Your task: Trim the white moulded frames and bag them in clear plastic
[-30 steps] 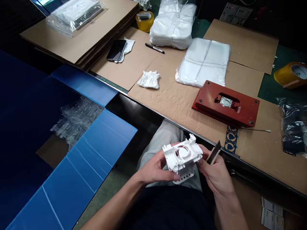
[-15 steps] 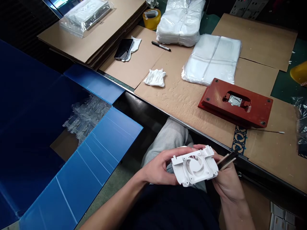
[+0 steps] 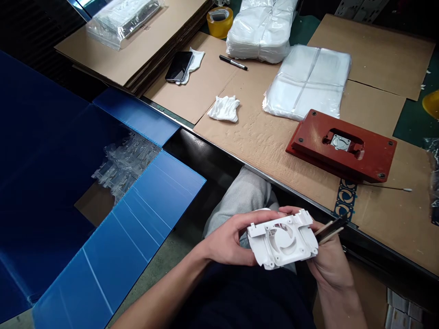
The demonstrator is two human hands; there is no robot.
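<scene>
A white plastic fan housing (image 3: 284, 241), with a round opening and curved blade shape in its face, is held above my lap. My left hand (image 3: 228, 237) grips its left end, thumb below and fingers along the top edge. At the other end, my right hand (image 3: 327, 253) supports the housing from behind, its fingers partly hidden. Slim dark and tan prongs (image 3: 331, 230), looking like tweezers, stick out of my right hand. On the table nearby, a red fixture block (image 3: 373, 148) holds a small silvery plate (image 3: 340, 142) in its recess.
Blue stencil-like strip (image 3: 344, 201) and a cotton swab (image 3: 394, 187) lie by the fixture. Bundled clear bags (image 3: 308, 82), a white cloth (image 3: 224, 108), a pen (image 3: 233, 62), phone (image 3: 179, 66) and tape roll (image 3: 220, 22) are behind. A blue bin (image 3: 120, 246) with bagged parts (image 3: 125, 162) stands left.
The housing and both hands sit very slightly farther right in view. The camera view has shifted a little; the grip looks the same.
</scene>
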